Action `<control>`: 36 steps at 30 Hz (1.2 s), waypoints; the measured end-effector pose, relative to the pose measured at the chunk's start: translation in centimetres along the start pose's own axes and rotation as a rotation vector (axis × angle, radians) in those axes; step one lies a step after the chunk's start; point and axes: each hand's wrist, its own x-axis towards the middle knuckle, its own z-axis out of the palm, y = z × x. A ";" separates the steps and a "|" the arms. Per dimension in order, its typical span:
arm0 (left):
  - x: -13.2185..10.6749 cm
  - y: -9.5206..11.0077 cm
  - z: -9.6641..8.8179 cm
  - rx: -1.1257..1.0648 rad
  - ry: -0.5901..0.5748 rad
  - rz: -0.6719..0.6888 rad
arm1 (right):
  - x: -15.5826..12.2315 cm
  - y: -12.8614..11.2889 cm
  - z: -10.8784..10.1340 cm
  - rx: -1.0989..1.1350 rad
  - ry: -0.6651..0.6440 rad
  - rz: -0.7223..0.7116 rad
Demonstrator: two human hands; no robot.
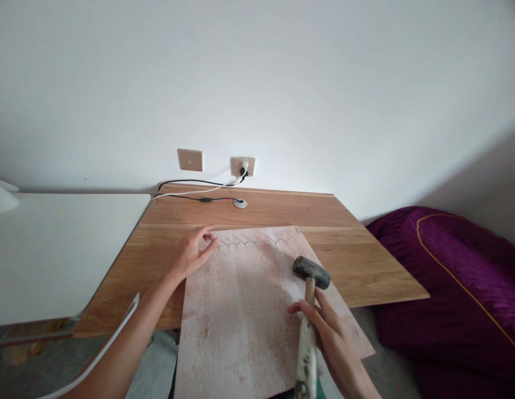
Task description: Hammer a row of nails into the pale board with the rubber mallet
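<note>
My right hand [330,327] is closed around the worn, pale handle of a mallet [311,271] with a black head. The head is over the right part of a pale wooden board [236,316]. A row of several thin nails [248,244] stands along the board's far end, some leaning. My left hand [194,252] is at the board's far left corner, its thumb beside the leftmost nail and its index finger apart from the thumb. Its other fingers are partly hidden. Whether the thumb touches that nail I cannot tell.
Under the board is a brown wooden tabletop [365,260] against a white wall. Cables [190,194] run from a wall socket [244,166] past a round grommet [240,203]. A white table [66,249] adjoins on the left; purple fabric [407,266] bulges on the right.
</note>
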 end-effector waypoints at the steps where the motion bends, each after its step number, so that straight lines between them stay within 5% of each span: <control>1: 0.0 0.0 -0.2 0.022 0.035 -0.018 | 0.0 0.1 0.0 -0.022 -0.002 -0.008; 10: -0.6 0.5 -1.2 0.237 0.097 -0.076 | -0.9 1.3 -0.1 -0.218 -0.129 -0.181; 15: -0.4 0.6 -1.0 0.230 0.081 -0.052 | -0.8 -0.1 -1.0 -0.481 -0.225 -0.283; 29: -0.2 0.0 -0.5 0.182 0.135 -0.001 | -0.1 -0.7 -0.5 -0.767 -0.316 -0.488; 36: -0.4 0.3 -0.1 0.154 0.055 0.128 | -0.6 0.8 -2.0 -0.695 -0.084 -0.658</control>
